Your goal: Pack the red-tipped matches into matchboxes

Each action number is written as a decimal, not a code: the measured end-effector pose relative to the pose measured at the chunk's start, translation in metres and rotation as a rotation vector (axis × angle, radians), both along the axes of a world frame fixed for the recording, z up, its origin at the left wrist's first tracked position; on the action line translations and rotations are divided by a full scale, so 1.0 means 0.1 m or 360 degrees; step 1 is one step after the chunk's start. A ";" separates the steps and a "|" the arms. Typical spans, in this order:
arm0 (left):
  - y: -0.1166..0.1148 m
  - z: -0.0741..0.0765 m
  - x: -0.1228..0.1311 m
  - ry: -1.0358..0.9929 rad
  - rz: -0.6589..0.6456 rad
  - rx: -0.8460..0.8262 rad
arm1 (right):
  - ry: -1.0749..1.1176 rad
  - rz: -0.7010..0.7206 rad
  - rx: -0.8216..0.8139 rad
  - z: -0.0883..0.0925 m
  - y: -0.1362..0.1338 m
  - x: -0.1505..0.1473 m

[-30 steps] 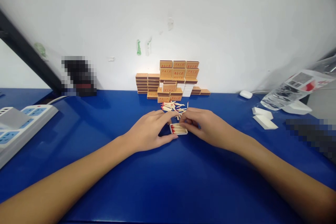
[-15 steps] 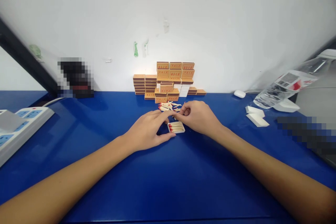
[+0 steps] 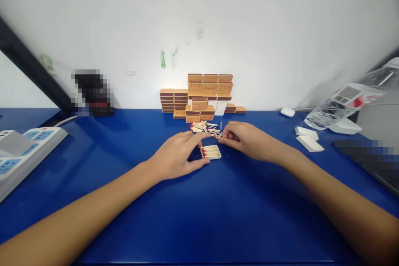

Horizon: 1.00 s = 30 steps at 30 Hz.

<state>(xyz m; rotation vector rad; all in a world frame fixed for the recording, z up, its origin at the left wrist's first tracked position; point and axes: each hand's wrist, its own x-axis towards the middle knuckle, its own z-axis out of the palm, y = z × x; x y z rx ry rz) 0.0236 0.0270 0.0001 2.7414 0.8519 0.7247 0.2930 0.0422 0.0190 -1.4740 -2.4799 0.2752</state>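
White tray (image 3: 215,158) of red-tipped matches (image 3: 212,152)

Held small white rectangular tray (image 3: 215,158) of red-headed wooden matches (image 3: 212,152) with bare left hand (image 3: 173,156); had bare right hand (image 3: 242,138) at loose matchstick pile (image 3: 204,127), near glossy blue table's (image 3: 218,216) back edge, by stacked orange-brown cardboard matchboxes (image 3: 210,88).

The tabletop (image 3: 199,216) is smooth and glossy, the matches (image 3: 198,128) wooden, the matchboxes (image 3: 210,88) printed card, the bottle (image 3: 324,112) transparent plastic.

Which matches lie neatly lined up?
The matches in the white tray beside the left hand, side by side; the loose matches behind lie crisscrossed in a pile.
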 end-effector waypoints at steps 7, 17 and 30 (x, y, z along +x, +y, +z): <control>0.00 -0.02 -0.01 0.0018 0.0016 0.0003 | -0.0258 0.0363 0.0344 0.09 -0.25 -0.04; -0.02 -0.02 0.01 0.0013 -0.0034 0.0055 | -0.0293 0.0510 0.0522 0.04 -0.36 -0.19; -0.02 -0.01 0.01 0.0039 -0.0015 0.0021 | -0.0077 0.0448 0.0084 0.05 -0.32 -0.18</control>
